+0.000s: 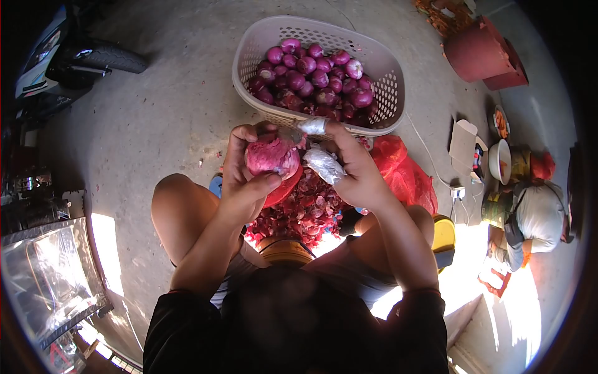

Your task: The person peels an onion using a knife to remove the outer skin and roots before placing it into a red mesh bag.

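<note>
Left hand [246,177] grips a red onion [272,156], pink, half-peeled, roundish, long axis unclear. Right hand [355,171] closed on a tape-wrapped knife [314,146], pointing up-left. Both above the peel pile [305,209], just below the basket [261,47].

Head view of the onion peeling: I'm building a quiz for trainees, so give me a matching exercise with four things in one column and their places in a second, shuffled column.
Things:
1. onion
2. basket
3. pile of peels
4. red bag

Places:
A. on the floor between the person's knees
B. in the left hand
C. on the floor ahead of the hands, filled with red onions
D. beside the right hand, under the basket's near rim

Pairs: 1-B, 2-C, 3-A, 4-D
</note>
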The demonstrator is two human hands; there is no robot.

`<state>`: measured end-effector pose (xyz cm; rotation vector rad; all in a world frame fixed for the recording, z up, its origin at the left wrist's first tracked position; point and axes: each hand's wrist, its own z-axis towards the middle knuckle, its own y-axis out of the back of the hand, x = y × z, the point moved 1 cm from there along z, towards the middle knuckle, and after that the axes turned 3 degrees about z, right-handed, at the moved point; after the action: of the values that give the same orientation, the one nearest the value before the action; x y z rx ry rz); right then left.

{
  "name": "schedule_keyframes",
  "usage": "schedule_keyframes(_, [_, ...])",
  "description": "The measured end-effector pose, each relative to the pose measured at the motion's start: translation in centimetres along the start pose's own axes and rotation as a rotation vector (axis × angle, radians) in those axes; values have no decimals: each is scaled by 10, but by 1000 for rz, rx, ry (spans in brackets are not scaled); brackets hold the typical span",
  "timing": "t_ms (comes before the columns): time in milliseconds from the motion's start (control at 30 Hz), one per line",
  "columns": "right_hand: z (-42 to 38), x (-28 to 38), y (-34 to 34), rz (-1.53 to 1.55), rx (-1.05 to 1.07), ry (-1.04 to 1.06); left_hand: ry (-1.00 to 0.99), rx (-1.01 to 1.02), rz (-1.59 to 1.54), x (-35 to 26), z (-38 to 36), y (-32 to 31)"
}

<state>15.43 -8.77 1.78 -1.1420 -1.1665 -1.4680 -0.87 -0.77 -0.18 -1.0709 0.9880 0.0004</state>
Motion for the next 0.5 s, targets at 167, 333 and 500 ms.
schedule_keyframes(167, [-7,1,3,-69,91,-21,-46,2,65,1,1,3])
schedule_keyframes(333, [-9,-2,0,-221,124,-7,-148,13,232,1,4,0])
schedule_keyframes(500, [-5,-3,0,-340,84,179,-144,44,302,0,4,1])
